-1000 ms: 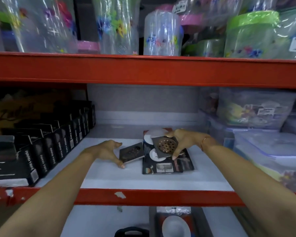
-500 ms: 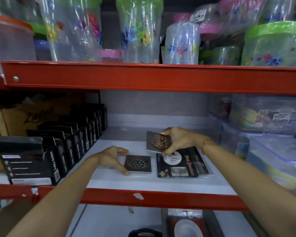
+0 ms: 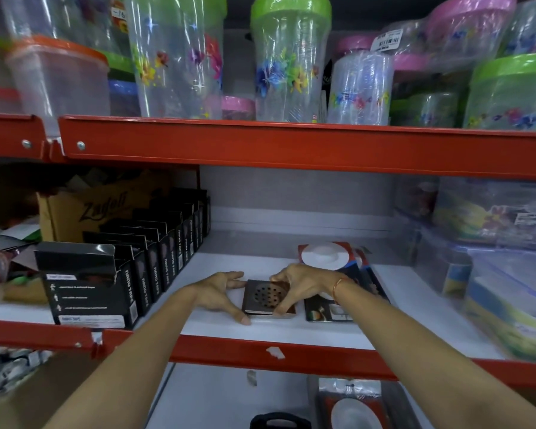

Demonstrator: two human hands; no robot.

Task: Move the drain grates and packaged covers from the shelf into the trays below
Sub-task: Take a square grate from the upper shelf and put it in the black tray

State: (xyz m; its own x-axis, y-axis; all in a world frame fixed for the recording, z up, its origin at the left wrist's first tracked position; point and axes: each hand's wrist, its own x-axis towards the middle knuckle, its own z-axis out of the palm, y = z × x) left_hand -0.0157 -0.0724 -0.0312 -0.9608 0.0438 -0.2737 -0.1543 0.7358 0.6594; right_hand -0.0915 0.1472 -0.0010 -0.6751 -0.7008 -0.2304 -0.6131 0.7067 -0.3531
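Observation:
Square metal drain grates (image 3: 266, 297) with round holes lie stacked on the white middle shelf (image 3: 291, 331). My left hand (image 3: 218, 294) clasps the stack's left edge between thumb and fingers. From the right, my right hand (image 3: 300, 284) pinches the top grate, thumb at its near corner and fingers at its far edge. Dark packaged covers (image 3: 331, 306) lie flat just right of the grates, partly under my right wrist. Another pack with a white disc (image 3: 324, 255) lies behind them. Below the shelf, a tray (image 3: 393, 404) holds a similar pack.
Rows of black tape boxes (image 3: 155, 261) stand left of the grates, with a cardboard box (image 3: 84, 212) behind. Clear plastic containers (image 3: 502, 274) crowd the right side. Red shelf beams (image 3: 291, 147) run above and below. A black handle (image 3: 279, 419) shows at the bottom.
My right hand carried its grate down and to the left, onto the grate held by my left hand. The packaged covers are now uncovered apart from my wrist.

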